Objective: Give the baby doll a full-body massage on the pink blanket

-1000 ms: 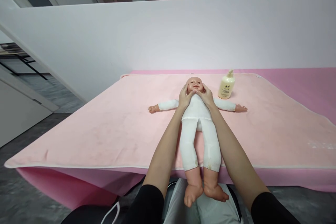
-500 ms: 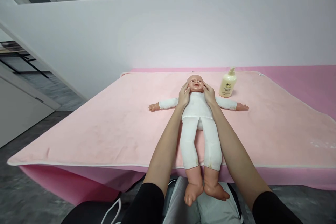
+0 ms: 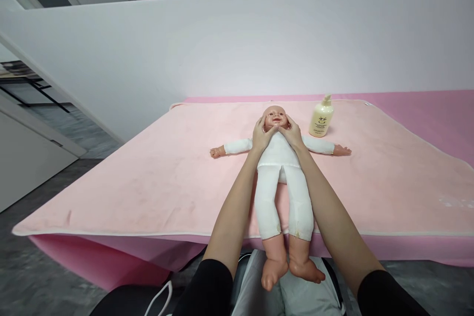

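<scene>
A baby doll (image 3: 279,155) with a white cloth body lies on its back, arms spread wide and feet hanging past the table's front edge. My left hand (image 3: 262,134) cups the left side of its head, the thumb stretched in to the chin. On the opposite cheek my right hand (image 3: 292,133) mirrors this, its thumb also at the chin. The two thumb tips come close together just under the doll's mouth. Fingers of both hands are partly hidden beside the head. Under the doll spreads a light pink blanket (image 3: 166,173).
A pale yellow pump bottle (image 3: 320,117) stands upright right of the doll's head. Brighter pink cloth (image 3: 425,113) covers the table beneath the blanket. Behind it rises a white partition wall (image 3: 237,44). My lap, in grey trousers (image 3: 255,291), is close below the table edge.
Both thumbs have moved inward and down from the sides of the doll's face to its chin. The doll and the bottle stay where they were.
</scene>
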Motion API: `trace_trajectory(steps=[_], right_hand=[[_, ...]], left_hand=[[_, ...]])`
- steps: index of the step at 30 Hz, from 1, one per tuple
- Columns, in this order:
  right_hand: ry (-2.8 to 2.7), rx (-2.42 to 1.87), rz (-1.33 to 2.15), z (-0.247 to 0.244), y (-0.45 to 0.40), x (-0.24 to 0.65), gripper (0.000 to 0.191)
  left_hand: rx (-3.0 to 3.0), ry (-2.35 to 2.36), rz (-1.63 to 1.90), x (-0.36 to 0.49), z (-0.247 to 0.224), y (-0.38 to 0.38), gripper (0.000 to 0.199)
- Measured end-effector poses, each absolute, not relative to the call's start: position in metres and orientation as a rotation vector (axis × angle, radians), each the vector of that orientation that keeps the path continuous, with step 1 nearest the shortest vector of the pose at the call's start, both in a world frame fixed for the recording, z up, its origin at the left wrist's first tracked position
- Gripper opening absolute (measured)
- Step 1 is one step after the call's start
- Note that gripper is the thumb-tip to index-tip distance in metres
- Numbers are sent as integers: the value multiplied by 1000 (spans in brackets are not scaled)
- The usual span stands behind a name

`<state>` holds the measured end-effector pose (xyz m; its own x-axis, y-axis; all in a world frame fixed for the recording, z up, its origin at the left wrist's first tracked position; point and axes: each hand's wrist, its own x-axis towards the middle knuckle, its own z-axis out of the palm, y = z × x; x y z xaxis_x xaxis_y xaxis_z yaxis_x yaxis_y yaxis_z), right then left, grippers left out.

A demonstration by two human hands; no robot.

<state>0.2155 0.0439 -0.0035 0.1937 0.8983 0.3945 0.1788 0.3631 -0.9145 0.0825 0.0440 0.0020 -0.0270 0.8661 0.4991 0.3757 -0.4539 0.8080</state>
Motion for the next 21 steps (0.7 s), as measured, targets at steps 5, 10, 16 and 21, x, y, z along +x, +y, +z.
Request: trace_trajectory(steps=[5, 10, 16, 21], right_hand=[[-1278, -1099, 736, -3, 45, 216, 73], [-1237, -1047, 772, -4, 48, 217, 63], [-1192, -1055, 774, -6, 51, 219, 50], [-1174, -1060, 740, -9, 52, 219, 43]], left_hand=[[1772, 1293, 1503, 83, 4, 44, 64], [1744, 1297, 1488, 82, 5, 44, 59], [1774, 1249, 1466, 80, 5, 43, 47], [1796, 1226, 1496, 80, 2, 46, 43]])
